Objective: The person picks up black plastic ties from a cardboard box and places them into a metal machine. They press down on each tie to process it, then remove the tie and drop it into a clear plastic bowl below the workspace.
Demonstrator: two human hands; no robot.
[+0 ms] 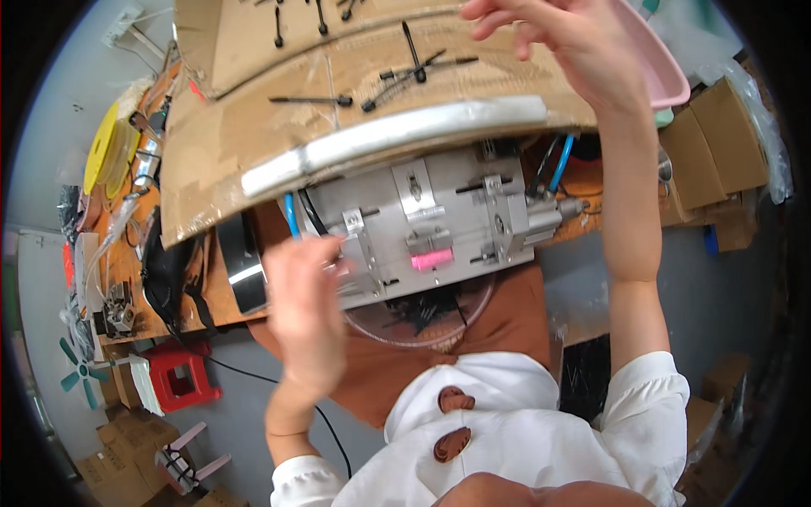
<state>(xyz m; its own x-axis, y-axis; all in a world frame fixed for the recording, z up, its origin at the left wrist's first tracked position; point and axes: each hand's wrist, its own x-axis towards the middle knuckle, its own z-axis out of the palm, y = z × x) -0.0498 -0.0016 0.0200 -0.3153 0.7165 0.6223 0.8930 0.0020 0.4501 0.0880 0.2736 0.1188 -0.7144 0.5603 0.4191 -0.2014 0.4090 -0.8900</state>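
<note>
My left hand [306,300] is smeared by motion just above the left side of a flat metal fixture [448,182]. Whether its fingertips hold anything cannot be made out. On the fixture are clamp blocks and a small block with a bright pink piece [432,259]. My right hand [553,38] reaches out over a cardboard sheet [211,160], fingers apart, with nothing visible in them. Left of it lie several thin black rod-like parts [414,52] with thicker ends. Across the cardboard's near edge runs a long whitish plastic-wrapped strip [389,135].
A pink basin [655,55] stands beside my right forearm. Under the fixture's front edge, a clear round bowl [422,321] with dark pieces rests at my lap. Blue hoses [292,214] rise by the fixture. A red stool [182,378] and cardboard boxes [714,144] are around the bench.
</note>
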